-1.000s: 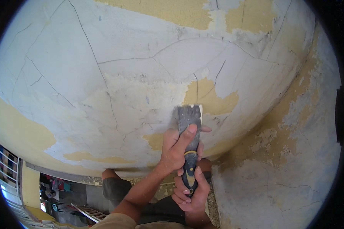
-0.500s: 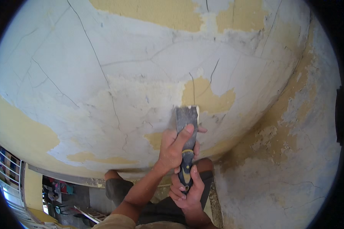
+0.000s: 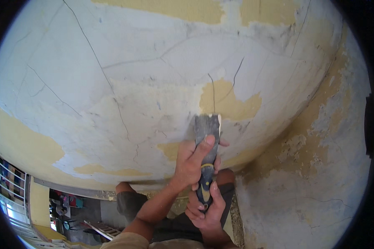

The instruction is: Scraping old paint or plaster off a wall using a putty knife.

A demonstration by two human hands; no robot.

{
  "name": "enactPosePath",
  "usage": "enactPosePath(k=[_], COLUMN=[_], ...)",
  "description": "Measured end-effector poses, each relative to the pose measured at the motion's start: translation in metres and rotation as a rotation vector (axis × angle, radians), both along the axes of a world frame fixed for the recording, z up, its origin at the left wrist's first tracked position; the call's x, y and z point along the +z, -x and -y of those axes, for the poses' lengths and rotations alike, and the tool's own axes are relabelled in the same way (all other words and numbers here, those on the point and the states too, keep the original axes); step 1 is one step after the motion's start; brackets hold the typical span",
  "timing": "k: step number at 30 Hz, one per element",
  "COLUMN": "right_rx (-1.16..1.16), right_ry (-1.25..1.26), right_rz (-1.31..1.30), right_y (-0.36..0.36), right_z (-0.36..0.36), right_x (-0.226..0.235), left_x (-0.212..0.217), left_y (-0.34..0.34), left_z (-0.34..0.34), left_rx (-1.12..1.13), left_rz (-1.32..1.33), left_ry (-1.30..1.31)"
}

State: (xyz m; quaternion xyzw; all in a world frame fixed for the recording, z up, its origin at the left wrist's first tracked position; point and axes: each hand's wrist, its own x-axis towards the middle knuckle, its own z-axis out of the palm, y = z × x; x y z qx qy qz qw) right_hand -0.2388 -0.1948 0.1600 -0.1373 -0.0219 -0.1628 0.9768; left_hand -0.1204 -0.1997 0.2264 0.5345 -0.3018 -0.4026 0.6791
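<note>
Both hands grip one scraper [image 3: 207,128], a wide grey blade with a dark, yellow-marked handle. My left hand [image 3: 192,161] wraps the lower blade, its thumb pressed flat on the metal. Lower down, my right hand [image 3: 207,206] is closed round the end of the handle. The blade's top edge meets the cracked wall [image 3: 149,99] just under a bare yellow patch [image 3: 226,101]. Pale flakes cling to that edge and the blade's right side. Around it, white paint is partly gone, with dark cracks running through the surface.
A second wall [image 3: 303,199], grey and peeling, meets the first in a corner on the right. White metal bars [image 3: 8,178] stand at the lower left. Beyond a doorway there, a wooden ladder [image 3: 104,229] lies near assorted items. My knees are close to the wall.
The view has shifted slightly, so wall and hands sit a little differently in the picture. Both hands keep their grip on the scraper, whose edge stays near the yellow patch's lower border.
</note>
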Motion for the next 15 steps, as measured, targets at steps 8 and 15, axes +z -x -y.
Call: enactPosePath(k=[8,15], right_rx=[0.035,-0.017], right_ry=[-0.028,-0.053], right_rz=[-0.001,-0.067], right_y=[0.0021,0.0023], right_z=[0.0030,0.0070], right_x=[0.0026,0.0039], left_x=[0.0011,0.0056], left_y=[-0.0012,0.0023], left_z=[0.0051,0.0051], left_rx=[0.012,0.010], left_rz=[0.052,0.032], left_ry=[0.080,0.112])
